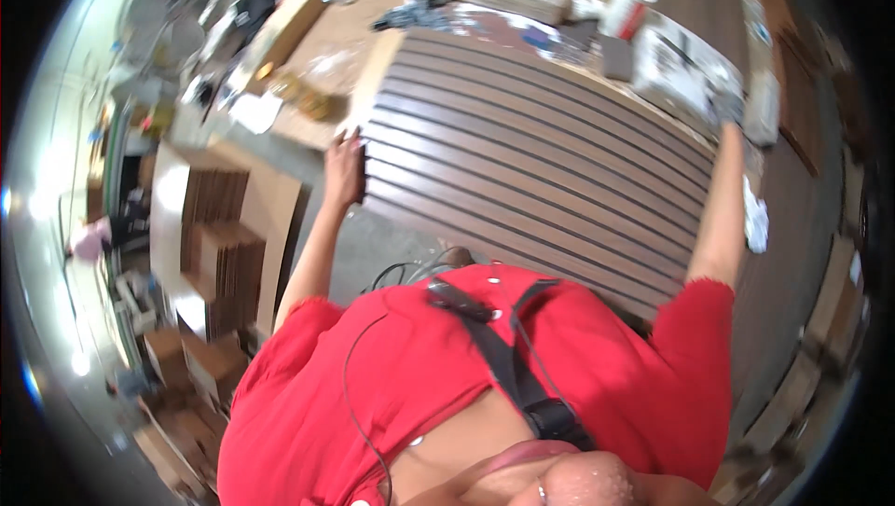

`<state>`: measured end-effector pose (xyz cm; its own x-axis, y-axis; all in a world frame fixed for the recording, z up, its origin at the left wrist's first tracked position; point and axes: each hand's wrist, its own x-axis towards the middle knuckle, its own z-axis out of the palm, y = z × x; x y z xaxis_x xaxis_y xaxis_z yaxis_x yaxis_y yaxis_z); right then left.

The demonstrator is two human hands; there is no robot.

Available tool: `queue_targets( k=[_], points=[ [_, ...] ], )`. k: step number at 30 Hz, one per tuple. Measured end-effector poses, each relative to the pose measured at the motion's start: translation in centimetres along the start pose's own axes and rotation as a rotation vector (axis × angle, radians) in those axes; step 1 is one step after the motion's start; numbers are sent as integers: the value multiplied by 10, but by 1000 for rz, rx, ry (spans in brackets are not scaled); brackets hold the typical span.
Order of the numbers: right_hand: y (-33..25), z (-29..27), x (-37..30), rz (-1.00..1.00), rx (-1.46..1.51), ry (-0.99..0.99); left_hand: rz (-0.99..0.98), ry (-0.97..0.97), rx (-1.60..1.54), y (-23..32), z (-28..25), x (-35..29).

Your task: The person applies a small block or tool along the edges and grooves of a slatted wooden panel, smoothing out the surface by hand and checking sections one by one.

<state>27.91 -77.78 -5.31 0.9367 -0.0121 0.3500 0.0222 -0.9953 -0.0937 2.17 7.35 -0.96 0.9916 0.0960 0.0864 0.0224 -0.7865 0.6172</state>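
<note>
A wide brown wood-grain panel [522,152] with dark parallel grooves lies slanted across the work surface in front of me. At its left edge is my left hand [345,170], fingers closed against the side of the panel; its thumb is hard to see. My right arm stretches out past the panel's right end. Out there my right hand [728,116] is small and blurred, at a grey cloth-like thing [722,96] that covers most of its fingers. Beside it lies a white, stained block or slab [667,63] with a dark, thin tool [681,47] on top.
A white and red container [631,4] and a small brown block [616,58] stand beyond the panel. An amber roll or jar [315,103] sits on the board at far left. Stacked brown panels [219,198] stand to my left. Cables [401,271] lie near my body.
</note>
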Motion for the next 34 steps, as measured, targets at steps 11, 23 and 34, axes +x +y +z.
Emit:
queue_targets(
  k=[11,23,34],
  points=[
    [-66,-43,-55,332,604,78,47,84,123,28,-10,-8],
    [-341,-78,-167,583,1335,-224,23,107,120,21,-6,-11],
    [-489,-67,-191,588,1533,-356,-8,-386,-196,-18,-71,-11]
  ],
)
